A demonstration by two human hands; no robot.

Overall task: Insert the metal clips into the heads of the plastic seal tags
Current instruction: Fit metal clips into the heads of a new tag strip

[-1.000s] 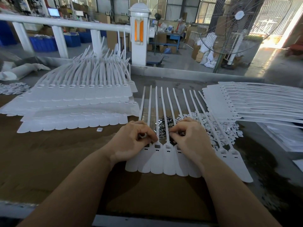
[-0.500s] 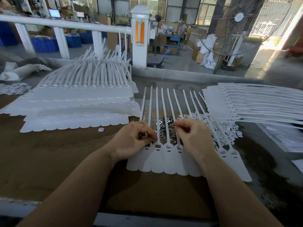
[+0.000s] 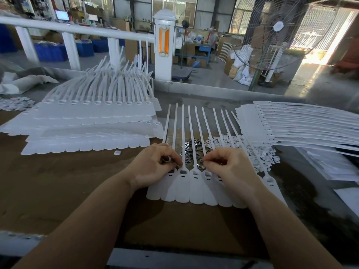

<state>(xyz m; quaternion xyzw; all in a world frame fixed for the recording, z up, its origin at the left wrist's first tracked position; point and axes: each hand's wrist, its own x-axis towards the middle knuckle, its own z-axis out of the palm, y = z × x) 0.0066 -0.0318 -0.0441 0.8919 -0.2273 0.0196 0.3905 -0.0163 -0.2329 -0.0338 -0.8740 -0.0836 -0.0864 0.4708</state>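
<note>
We are holding a clip in the left hand (image 3: 155, 167), fingers curled, and pinching another in the right hand (image 3: 229, 167), directly over the row of tags (image 3: 196, 183). Beyond the fingertips lies the clip pile (image 3: 189, 152). Several heads look empty; most remain.

Beyond your brown table (image 3: 58, 181) runs a white railing (image 3: 77, 29) on white posts, ending in a thicker white pillar (image 3: 164, 55) with an orange panel. Behind the railing you see stacked blue crates (image 3: 50, 52) on a grey concrete floor (image 3: 213, 82). To your right a large wire-caged fan (image 3: 275, 30) stands on a green pole, with white sacks (image 3: 240, 72) and cardboard boxes near its base. A blue workbench (image 3: 202, 49) sits farther back. Tall windows (image 3: 242, 14) line the far wall, and bright daylight floods through an open doorway (image 3: 318, 35) at your far right.
</note>
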